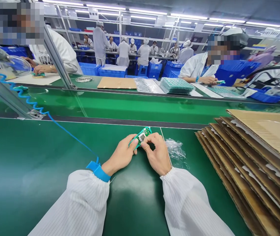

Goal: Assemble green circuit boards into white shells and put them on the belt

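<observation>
A small green circuit board [146, 131] with a grey square part on it is tilted above the green table [56, 196]. My left hand [123, 152] grips the board's lower left side, thumb on top, and wears a blue wrist strap with a coiled cord. At the board's right, my right hand [157, 154] is closed, its thumb and index finger pinched at the grey part's edge. Whether something small sits between those fingertips is hidden. Crumpled clear plastic [176, 150] lies just right of my right hand.
Stacked cardboard sheets [248, 164] rise at the right. A green conveyor strip [130, 106] runs behind the table edge. Beyond it are a stack of green trays [176, 86], a cardboard piece [117, 83] and several people in white. A metal post [56, 55] slants at the left.
</observation>
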Motion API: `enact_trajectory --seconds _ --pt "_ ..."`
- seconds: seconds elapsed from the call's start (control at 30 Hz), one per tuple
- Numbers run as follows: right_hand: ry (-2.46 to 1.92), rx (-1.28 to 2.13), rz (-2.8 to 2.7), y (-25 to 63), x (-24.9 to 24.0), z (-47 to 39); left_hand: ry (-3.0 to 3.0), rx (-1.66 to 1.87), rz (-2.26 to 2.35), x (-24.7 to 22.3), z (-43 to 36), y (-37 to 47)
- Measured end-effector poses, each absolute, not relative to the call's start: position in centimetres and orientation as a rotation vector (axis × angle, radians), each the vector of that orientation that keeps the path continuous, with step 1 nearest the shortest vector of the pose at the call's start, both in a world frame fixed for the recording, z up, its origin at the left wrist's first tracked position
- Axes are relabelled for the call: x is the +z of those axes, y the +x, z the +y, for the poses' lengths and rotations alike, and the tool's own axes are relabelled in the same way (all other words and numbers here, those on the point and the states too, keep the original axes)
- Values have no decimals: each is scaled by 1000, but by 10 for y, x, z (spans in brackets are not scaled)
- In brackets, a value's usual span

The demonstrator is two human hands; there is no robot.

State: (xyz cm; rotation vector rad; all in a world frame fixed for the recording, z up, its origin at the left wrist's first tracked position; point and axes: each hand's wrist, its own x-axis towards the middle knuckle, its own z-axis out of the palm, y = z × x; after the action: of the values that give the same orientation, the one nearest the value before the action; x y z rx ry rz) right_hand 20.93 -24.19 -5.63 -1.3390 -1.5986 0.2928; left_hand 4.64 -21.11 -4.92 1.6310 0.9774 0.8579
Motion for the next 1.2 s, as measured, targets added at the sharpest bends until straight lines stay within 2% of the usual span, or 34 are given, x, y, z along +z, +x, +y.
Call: enact_trajectory --seconds 0.17,0.33,0.43,0.5,0.6,0.73,0.8,0.9,0.97,1.07,1.2 --pt "-1321 243 -1468 230 -49 -240 1445 1053 1078 -44 -202 41" --pt "-1868 49 -1410 297 -58 -225 1376 1025 1111 -36 -199 39" --pt "-2130 0 -1394 307 -54 -234 1387 1017 1107 -32 -202 39" --pt "-2186 -93 -1452 301 -38 -251 1421 1017 1138 -28 -203 38" --pt "-2131 -3 -1593 287 3 -286 1422 979 1211 -26 -198 34" --pt "-1628 353 -2204 290 73 -348 1422 867 1303 -29 -188 30" --pt "-1593 283 -2246 309 100 -378 1390 854 1303 -30 -187 29" --pt "-2154 -275 -1852 357 118 -408 1344 863 1316 -32 -187 29" --pt "-2607 -530 -1443 391 117 -419 1328 876 1323 -32 -187 30" --pt "-2914 -496 -1110 424 110 -427 1303 892 1303 -28 -189 32" --pt "-2948 -544 -1057 429 110 -431 1295 875 1312 -22 -191 33"
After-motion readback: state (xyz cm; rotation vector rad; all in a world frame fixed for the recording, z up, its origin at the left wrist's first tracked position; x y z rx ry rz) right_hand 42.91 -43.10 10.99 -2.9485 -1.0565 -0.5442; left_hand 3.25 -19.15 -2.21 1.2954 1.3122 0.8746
